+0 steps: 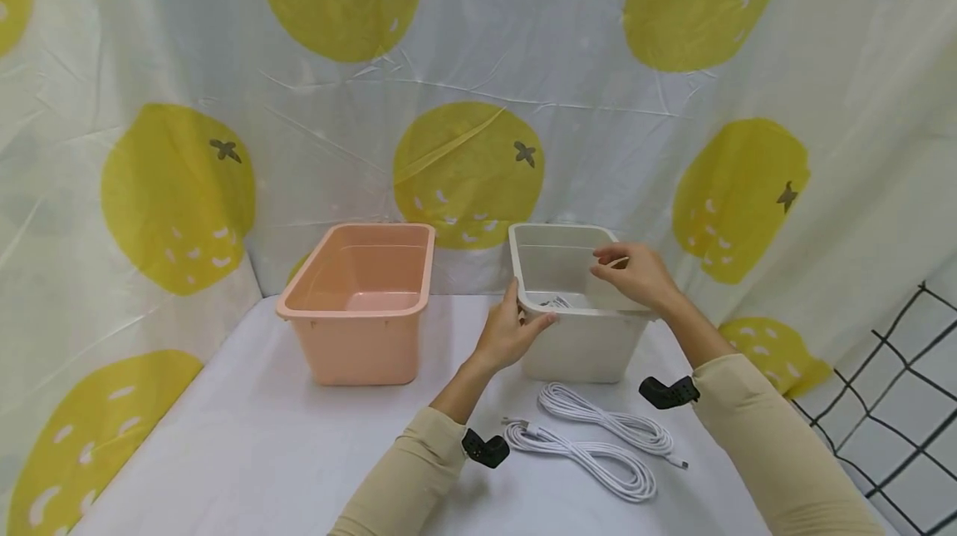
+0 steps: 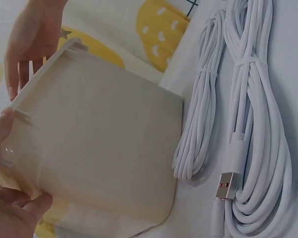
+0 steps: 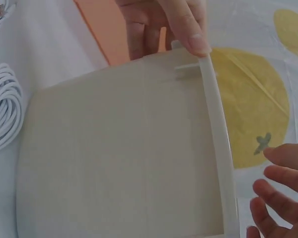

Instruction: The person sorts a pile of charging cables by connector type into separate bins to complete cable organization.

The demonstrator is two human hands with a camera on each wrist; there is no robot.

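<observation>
My left hand (image 1: 503, 335) grips the near left corner of a white plastic bin (image 1: 583, 349), thumb at the front of the rim and fingers around the side. Over the bin's right side hovers my right hand (image 1: 635, 274); its fingers (image 3: 283, 201) are loosely bent and hold nothing in the right wrist view. A bit of white cable (image 1: 557, 302) shows inside the bin, mostly hidden by the front wall. Two bundled white cables lie on the table before the bin: a farther cable (image 1: 598, 413) and a nearer cable (image 1: 624, 482) with a USB plug (image 2: 228, 185).
A peach-coloured bin (image 1: 359, 349) stands to the left on the white table (image 1: 247, 453). Behind hangs a curtain (image 1: 321, 145) printed with yellow fruit. A black wire grid (image 1: 908, 366) is at the right edge.
</observation>
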